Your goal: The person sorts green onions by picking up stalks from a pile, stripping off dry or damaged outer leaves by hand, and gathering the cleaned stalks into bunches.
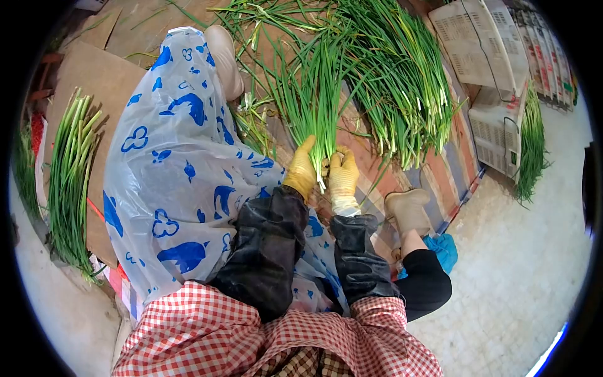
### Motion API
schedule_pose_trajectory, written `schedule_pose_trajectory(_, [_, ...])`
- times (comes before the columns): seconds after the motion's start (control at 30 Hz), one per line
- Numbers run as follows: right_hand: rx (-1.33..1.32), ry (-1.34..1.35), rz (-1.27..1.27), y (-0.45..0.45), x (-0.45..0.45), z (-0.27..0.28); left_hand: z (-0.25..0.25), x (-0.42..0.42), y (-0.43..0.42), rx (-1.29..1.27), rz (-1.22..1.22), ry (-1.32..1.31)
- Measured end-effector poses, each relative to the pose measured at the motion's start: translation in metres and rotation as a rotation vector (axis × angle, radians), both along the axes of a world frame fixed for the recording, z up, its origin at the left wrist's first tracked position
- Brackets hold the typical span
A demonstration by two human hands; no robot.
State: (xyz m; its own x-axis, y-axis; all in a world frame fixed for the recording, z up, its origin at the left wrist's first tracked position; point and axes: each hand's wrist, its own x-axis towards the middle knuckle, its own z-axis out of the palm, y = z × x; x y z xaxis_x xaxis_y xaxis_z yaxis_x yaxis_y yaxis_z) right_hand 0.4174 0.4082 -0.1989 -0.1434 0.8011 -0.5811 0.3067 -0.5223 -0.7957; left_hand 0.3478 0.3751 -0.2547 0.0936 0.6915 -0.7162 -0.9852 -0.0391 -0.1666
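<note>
Hands, gloved: left hand (pixel 301 168) and right hand (pixel 343 176), both closed around the pale base of a garlic chive bunch (pixel 316 110), held over a striped mat (pixel 440 181). Risks: splaying, from loosened fingers; tangling, from leaves touching the loose heap (pixel 396 75). Surroundings: cardboard (pixel 81 72), pale floor (pixel 502 270), white plastic crates (pixel 472 41).

White crates and patterned plastic over the floor.
At two o'clock are the white slotted crates (pixel 468 44); at three, a striped mat (pixel 434 176); at four, a crumpled turquoise piece (pixel 445 250); at ten, brown cardboard (pixel 120 81) beside blue-printed plastic (pixel 182 151).
</note>
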Motion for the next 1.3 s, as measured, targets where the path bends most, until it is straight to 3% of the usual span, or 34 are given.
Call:
schedule_pose_trajectory(0.17, [-0.057, -0.064, 0.012, 0.005, 0.001, 0.008, -0.005, 0.000, -0.002, 0.042, -0.013, 0.041])
schedule_pose_trajectory(0.23, [0.423, -0.560, 0.337, 0.005, 0.003, 0.011, 0.016, -0.003, 0.006, -0.071, 0.156, -0.034])
schedule_pose_trajectory(0.27, [0.429, -0.557, 0.337, 0.005, 0.002, 0.011, 0.016, -0.003, 0.005, -0.065, 0.158, -0.031])
schedule_pose_trajectory(0.37, [0.807, -0.753, 0.532, 0.005, -0.002, 0.013, 0.010, -0.002, 0.009, 0.016, 0.097, 0.056])
schedule_pose_trajectory(0.53, [0.895, -0.841, 0.544, -0.002, -0.006, 0.011, 0.002, 0.002, 0.010, 0.004, 0.100, -0.103])
schedule_pose_trajectory(0.73, [0.831, -0.636, 0.350, -0.006, -0.003, 0.008, -0.009, 0.005, 0.011, 0.008, 0.106, -0.075])
schedule_pose_trajectory(0.8, [0.588, -0.468, 0.192, -0.008, -0.005, 0.010, -0.006, 0.004, 0.011, -0.050, 0.022, -0.011])
schedule_pose_trajectory(0.9, [0.676, -0.294, 0.250, -0.005, 0.001, 0.007, -0.014, 0.004, 0.012, -0.073, 0.004, -0.010])
schedule_pose_trajectory(1.03, [0.684, -0.306, 0.372, -0.016, -0.003, 0.038, -0.015, 0.000, 0.011, -0.042, 0.008, -0.071])
schedule_pose_trajectory(1.13, [0.871, -0.446, 0.434, -0.015, -0.009, 0.082, -0.019, -0.009, 0.007, 0.024, -0.019, 0.019])
schedule_pose_trajectory(1.17, [0.773, -0.202, 0.195, -0.005, 0.001, 0.095, -0.014, -0.013, 0.007, -0.014, 0.052, -0.056])
schedule_pose_trajectory(1.27, [0.605, 0.065, -0.175, 0.018, 0.055, 0.097, 0.009, -0.017, 0.015, -0.116, 0.096, -0.105])
schedule_pose_trajectory(1.3, [0.476, 0.006, -0.273, 0.032, 0.100, 0.084, 0.021, -0.024, 0.023, 0.142, 0.120, -0.109])
